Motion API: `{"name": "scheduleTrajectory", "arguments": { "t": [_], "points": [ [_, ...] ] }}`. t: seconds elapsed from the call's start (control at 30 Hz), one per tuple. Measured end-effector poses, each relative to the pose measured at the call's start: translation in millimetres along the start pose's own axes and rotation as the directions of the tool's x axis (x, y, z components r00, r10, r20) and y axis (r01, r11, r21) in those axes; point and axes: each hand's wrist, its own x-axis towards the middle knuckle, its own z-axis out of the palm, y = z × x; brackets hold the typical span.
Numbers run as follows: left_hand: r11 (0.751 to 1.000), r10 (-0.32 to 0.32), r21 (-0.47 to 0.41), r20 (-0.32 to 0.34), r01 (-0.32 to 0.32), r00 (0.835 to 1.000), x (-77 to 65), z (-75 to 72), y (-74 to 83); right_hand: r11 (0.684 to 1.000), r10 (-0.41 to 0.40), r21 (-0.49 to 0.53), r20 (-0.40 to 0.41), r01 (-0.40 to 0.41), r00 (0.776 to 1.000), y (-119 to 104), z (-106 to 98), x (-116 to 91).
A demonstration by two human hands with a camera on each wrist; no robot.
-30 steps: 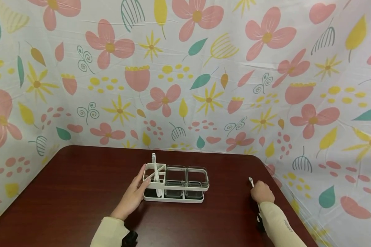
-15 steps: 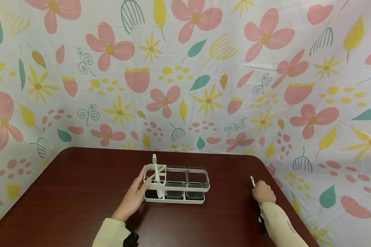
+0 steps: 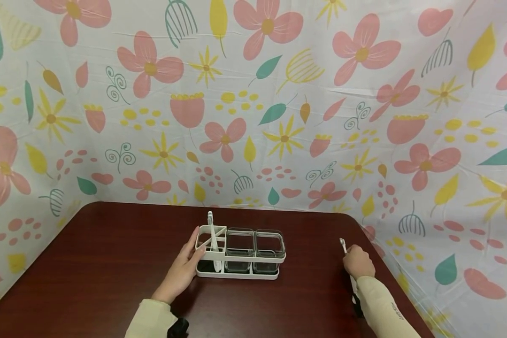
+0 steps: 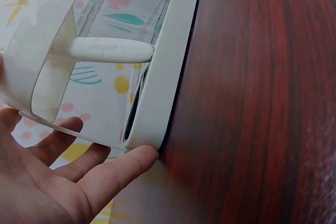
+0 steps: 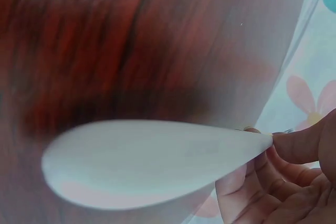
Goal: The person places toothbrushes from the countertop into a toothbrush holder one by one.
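A white toothbrush holder [image 3: 247, 257] with two tiers stands on the table. One white toothbrush [image 3: 214, 241] leans upright in its left compartment, head up; the left wrist view shows its handle reaching the base. My left hand [image 3: 180, 270] grips the holder's left end, thumb at the front of the upper frame and fingers along the end and back. Over the table's right side, my right hand [image 3: 359, 262] pinches a second white toothbrush [image 5: 142, 163] between thumb and fingers. That brush's head points away from me, and its handle end looms large in the right wrist view.
Two clear square cups [image 3: 240, 241] sit side by side in the holder's middle and right places. The dark red-brown table [image 3: 110, 263] has rounded far corners. A floral curtain [image 3: 253, 141] hangs right behind it and along both sides.
The right hand and its toothbrush shift very slightly, the brush head a little higher and to the left. My left hand and the holder stay where they were.
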Motion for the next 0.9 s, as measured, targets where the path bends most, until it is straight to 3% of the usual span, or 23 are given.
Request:
{"name": "scheduleTrajectory", "arguments": {
  "t": [0.17,0.6,0.9],
  "points": [
    [0.999,0.036,0.015,-0.004,-0.036,0.999,-0.9,0.3,0.6,1.0,0.008,0.014,0.012,-0.008,1.0,-4,-1,-2],
    [1.0,0.0,0.008,-0.002,0.0,1.0,1.8,-0.2,-3.1,0.999,-0.03,0.045,-0.034,0.032,0.999,-14,-3,-2],
    [1.0,0.018,0.012,0.003,-0.018,1.0,1.0,-0.5,-2.0,0.996,-0.039,0.077,-0.04,0.042,0.998,-19,-6,-4]
  ]
}}
